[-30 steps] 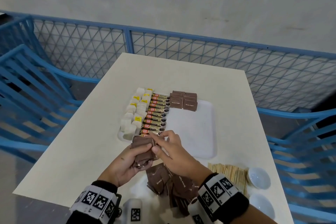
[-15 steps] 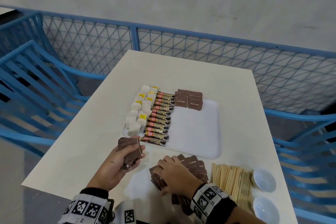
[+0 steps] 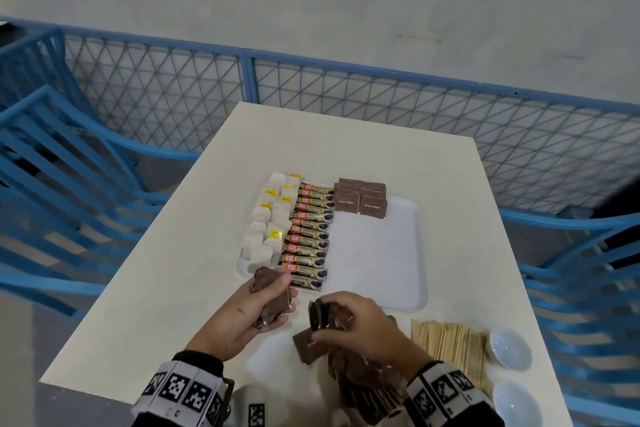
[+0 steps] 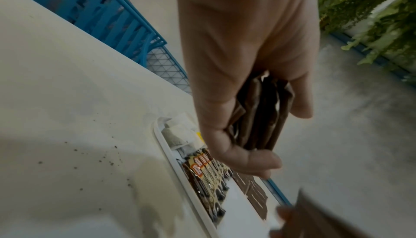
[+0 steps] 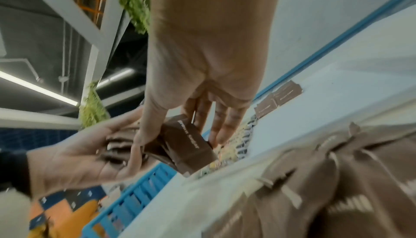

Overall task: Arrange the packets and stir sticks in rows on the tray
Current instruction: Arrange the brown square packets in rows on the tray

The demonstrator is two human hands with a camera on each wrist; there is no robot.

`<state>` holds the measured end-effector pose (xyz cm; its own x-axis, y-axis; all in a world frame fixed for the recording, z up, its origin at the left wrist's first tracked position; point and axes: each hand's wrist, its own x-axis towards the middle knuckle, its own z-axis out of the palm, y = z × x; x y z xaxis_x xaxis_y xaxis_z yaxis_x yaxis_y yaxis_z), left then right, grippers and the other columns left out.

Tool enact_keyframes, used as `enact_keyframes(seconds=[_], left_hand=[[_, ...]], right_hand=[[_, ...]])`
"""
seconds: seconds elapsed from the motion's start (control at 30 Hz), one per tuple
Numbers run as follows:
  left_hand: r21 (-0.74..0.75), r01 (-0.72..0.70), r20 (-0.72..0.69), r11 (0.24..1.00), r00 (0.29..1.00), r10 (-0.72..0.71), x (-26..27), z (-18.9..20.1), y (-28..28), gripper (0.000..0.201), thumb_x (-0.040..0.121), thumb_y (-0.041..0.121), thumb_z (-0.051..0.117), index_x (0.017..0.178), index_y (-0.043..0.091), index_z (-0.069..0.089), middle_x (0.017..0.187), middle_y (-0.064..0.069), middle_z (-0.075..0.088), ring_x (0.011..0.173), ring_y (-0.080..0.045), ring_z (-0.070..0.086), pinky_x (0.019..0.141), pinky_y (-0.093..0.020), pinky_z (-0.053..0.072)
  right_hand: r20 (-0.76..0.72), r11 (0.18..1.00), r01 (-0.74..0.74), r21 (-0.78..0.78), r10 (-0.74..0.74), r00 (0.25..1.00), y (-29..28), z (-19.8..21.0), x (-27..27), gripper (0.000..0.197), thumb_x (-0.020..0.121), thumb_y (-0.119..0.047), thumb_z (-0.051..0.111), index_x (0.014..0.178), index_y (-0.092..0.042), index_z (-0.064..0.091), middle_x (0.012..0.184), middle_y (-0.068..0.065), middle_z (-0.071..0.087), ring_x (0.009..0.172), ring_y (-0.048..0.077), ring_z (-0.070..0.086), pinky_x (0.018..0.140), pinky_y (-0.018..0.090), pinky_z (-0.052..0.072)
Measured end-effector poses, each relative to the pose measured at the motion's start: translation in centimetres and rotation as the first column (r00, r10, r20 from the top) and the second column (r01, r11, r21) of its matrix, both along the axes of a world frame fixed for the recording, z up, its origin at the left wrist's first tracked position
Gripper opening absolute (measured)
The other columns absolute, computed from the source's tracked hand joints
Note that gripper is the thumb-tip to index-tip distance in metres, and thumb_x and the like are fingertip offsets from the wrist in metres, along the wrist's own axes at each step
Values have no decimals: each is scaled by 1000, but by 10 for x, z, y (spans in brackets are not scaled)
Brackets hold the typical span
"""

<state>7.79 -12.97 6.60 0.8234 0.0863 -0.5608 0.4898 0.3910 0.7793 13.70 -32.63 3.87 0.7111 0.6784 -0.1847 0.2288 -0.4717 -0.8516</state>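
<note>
We saw the left hand (image 3: 249, 315) curled round a stack of brown packets (image 3: 272, 295), held on edge just above the desk (image 3: 145, 288) at the near left corner of the tray (image 3: 381, 274); the left wrist view showed the thumb and fingers (image 4: 247, 160) clamped on both sides of that stack (image 4: 258, 117). The right hand (image 3: 356, 326) was just beside it, nearer the desk's near edge, pinching a few more brown packets (image 3: 329, 317) between thumb and fingers above a loose heap of the same packets (image 3: 367, 388). The white tray lay in the middle of the desk. Along its left edge stood white sachets (image 3: 270, 222) in two columns, some with yellow tags; next to them ran a column of coffee sticks (image 3: 310, 236), overlapping from the far edge to the near edge. At the tray's far edge, to the right of the sticks, lay two short rows of brown packets (image 3: 360, 198). The rest of the tray was bare. Wooden stir sticks (image 3: 450, 343) lay in a flat bundle on the desk by the tray's near right corner, and two small white bowls (image 3: 509, 350) sat beside them at the desk's right edge.
</note>
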Motion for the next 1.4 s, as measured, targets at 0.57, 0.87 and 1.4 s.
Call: enact_keyframes(seconds=[0.57,0.87,1.4], left_hand=[[-239,122,97,963,990,-101,26,12,6,34,64,6,67,98,8,63,84,-11,74,70,-15,71,60,-28,59],[-244,20,154,970,988,18,33,-2,22,59,39,8,70,98,8,63,81,-11,73,67,-18,71,56,-24,57],[-266,-81,70,961,992,103,58,-26,31,31,82,-7,56,102,14,65,85,-8,73,72,-20,72,59,-26,58]], right_hand=[[221,993,3,116,-29,975,56,49,15,73,71,-34,78,136,-21,47,120,-8,44,118,5,42,105,18,34],[49,969,200,144,-209,977,55,37,28,50,79,-36,71,126,-27,55,113,-12,53,101,-12,51,83,7,41],[-543,793,585,170,-420,727,28,-3,107,8,87,3,57,86,-3,61,75,9,62,62,16,62,58,18,52]])
